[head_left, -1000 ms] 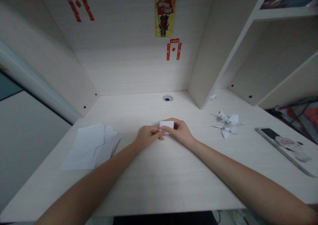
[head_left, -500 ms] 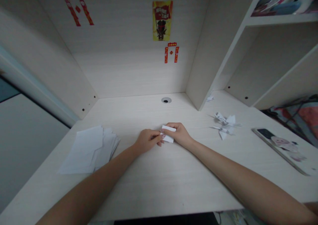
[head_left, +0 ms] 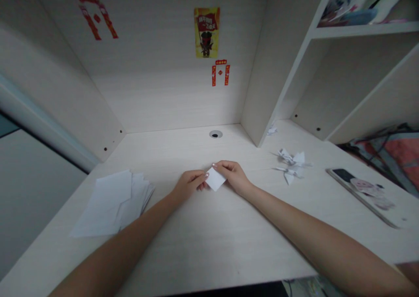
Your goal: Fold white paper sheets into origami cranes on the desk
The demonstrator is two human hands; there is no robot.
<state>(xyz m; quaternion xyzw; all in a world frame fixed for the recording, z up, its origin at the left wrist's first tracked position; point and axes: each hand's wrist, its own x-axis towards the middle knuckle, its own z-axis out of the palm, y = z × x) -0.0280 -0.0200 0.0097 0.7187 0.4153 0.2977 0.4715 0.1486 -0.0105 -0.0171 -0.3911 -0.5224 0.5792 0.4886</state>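
Note:
Between my hands is a small folded square of white paper (head_left: 215, 180), turned so that one corner points towards me. My left hand (head_left: 190, 182) pinches its left corner between thumb and fingers. At the upper right edge, my right hand (head_left: 233, 175) grips the same paper, with the thumb near its top corner. Both hands are just above or on the pale desk (head_left: 196, 253); I cannot tell whether the paper touches it. The fingers underneath are partly hidden.
A stack of white paper sheets (head_left: 104, 201) lies to the left. Folded paper cranes (head_left: 291, 161) sit to the right, with a phone (head_left: 360, 194) in a decorated case beyond them. An upright panel (head_left: 262, 91) divides the shelf behind; a round cable hole (head_left: 215, 134) is at the back.
The paper has turned from a slanted rectangle to a diamond and shows more of its face. My right thumb has moved to its top corner. The whole view has shifted slightly.

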